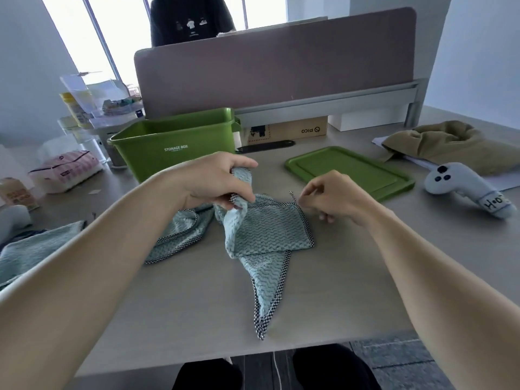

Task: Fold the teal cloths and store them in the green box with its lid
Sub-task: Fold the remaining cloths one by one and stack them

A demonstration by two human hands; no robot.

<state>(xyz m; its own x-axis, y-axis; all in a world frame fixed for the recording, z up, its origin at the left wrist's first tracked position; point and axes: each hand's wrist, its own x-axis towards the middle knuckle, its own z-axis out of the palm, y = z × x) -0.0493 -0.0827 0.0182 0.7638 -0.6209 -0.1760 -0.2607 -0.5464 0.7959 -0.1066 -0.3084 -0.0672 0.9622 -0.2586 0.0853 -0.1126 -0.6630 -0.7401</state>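
A crumpled teal cloth (pixel 264 235) with a checked border lies mid-table, one corner trailing toward the near edge. My left hand (pixel 219 178) is shut on a bunched upper part of it, lifting it slightly. My right hand (pixel 329 195) hovers at the cloth's far right corner, fingers curled and pinched close; whether it holds the thin loop there I cannot tell. Another teal cloth (pixel 31 251) lies at the left edge, partly hidden by my left forearm. The green box (pixel 174 147) stands lidless behind my left hand. Its green lid (pixel 349 170) lies flat to the right.
A white controller (pixel 464 187) and a tan bundle of fabric (pixel 450 144) sit at the right. A tissue pack (pixel 64 170) and clear containers (pixel 84 105) crowd the left. A desk divider (pixel 275 63) runs along the back, with a person behind it.
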